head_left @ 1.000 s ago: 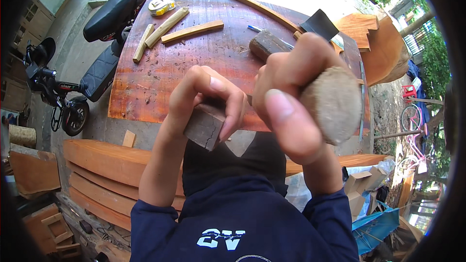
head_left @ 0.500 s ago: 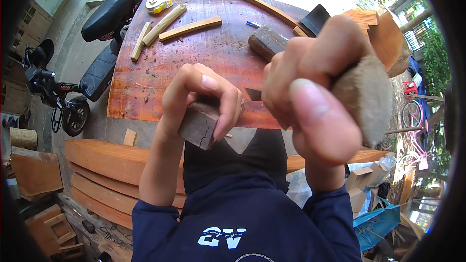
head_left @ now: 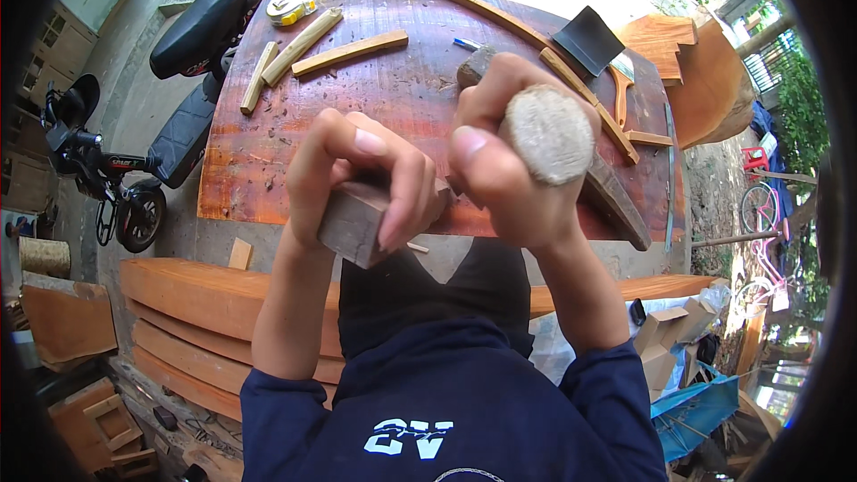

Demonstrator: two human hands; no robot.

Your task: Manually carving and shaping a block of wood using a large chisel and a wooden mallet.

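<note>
My left hand [head_left: 357,156] is closed round a grey-brown square-edged wooden block [head_left: 351,221], whose end face points toward me. Opposite it, my right hand [head_left: 509,201] grips a thick wooden handle [head_left: 548,135]; its pale, rough round end faces up at me. Whatever lies at the handle's far end is hidden behind my fingers. Both hands are raised over the near edge of the reddish wooden table [head_left: 259,161], close together. Under my right hand, a long dark wooden bar [head_left: 616,201] lies slantwise on the tabletop, partly covered.
Wood strips [head_left: 350,52], a tape measure [head_left: 291,7] and a pen [head_left: 466,44] lie toward the back. On the right are a black flat piece [head_left: 587,41], a brush [head_left: 622,85] and more strips. A scooter [head_left: 183,116] stands left; curved planks [head_left: 196,295] lie below.
My right hand has drawn down and left, away from the camera, turning the handle's round end upward. The dark pointed blade seen beside it is now hidden. My left hand has shifted slightly.
</note>
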